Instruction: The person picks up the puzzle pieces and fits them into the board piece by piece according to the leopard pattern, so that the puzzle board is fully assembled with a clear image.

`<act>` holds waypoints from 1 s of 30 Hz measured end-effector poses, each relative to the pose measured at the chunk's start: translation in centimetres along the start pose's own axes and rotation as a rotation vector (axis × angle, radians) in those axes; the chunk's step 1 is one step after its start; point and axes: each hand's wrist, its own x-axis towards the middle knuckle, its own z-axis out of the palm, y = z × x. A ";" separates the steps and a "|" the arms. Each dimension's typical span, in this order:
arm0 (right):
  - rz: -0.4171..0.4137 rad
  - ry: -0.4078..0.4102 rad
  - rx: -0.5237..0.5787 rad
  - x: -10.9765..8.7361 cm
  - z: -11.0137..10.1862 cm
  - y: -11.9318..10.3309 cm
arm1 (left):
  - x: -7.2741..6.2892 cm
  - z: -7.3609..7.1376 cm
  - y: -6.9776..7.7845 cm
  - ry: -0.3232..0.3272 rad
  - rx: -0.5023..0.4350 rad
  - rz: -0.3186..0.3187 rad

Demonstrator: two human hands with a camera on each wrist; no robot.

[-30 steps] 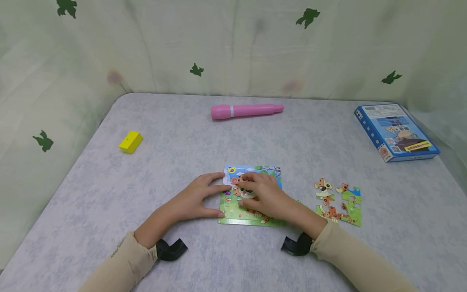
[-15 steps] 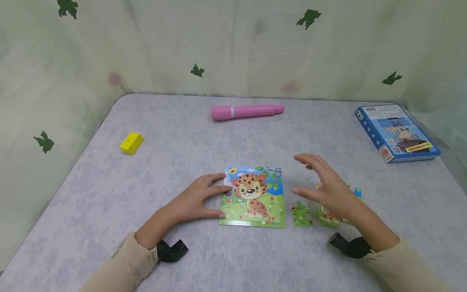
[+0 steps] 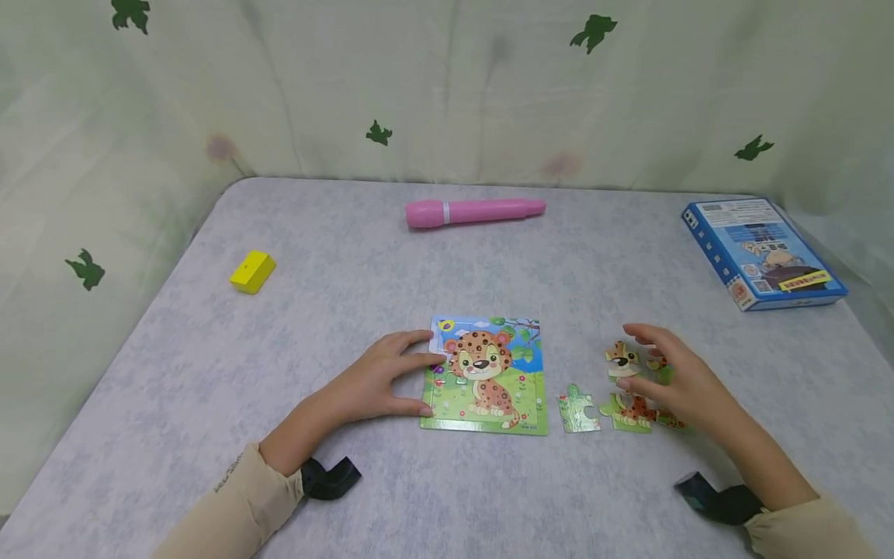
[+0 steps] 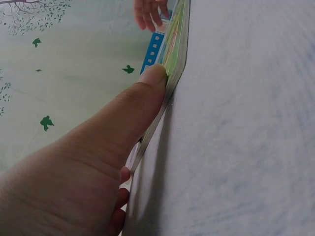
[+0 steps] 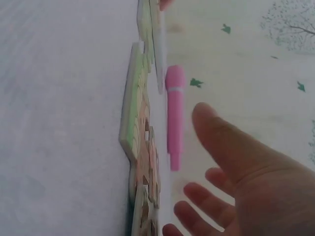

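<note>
A square puzzle board (image 3: pixel 482 376) with a leopard picture lies mid-table. My left hand (image 3: pixel 373 380) rests at its left side, fingertips and thumb touching the edge; in the left wrist view the thumb (image 4: pixel 133 105) lies along the board's rim. My right hand (image 3: pixel 680 380) hovers over the loose puzzle pieces (image 3: pixel 632 411) on the right, fingers apart and holding nothing. It hides some of them. One green puzzle piece (image 3: pixel 578 411) lies between the board and that group. The right wrist view shows the pieces (image 5: pixel 140 132) edge-on beside the raised thumb (image 5: pixel 221 137).
A pink microphone-shaped toy (image 3: pixel 475 212) lies at the back of the table. A yellow block (image 3: pixel 253 272) is at the left, and a blue box (image 3: pixel 764 252) lies at the far right. A printed curtain (image 3: pixel 482 93) hangs behind the table.
My right hand has left the board and moved right, over the loose pieces. The board's picture and the green piece are uncovered. My left hand has stayed at the board's edge.
</note>
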 end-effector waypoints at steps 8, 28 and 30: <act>0.089 -0.124 -0.056 0.1 -0.3 1.4 | 0.1 0.0 0.0 0.000 -0.001 0.004; -0.014 -0.021 -0.162 -0.2 0.1 0.8 | 0.0 0.0 0.0 -0.008 -0.008 -0.022; -0.052 0.014 -0.158 -0.2 0.1 0.4 | 0.0 0.0 0.0 -0.009 -0.008 -0.023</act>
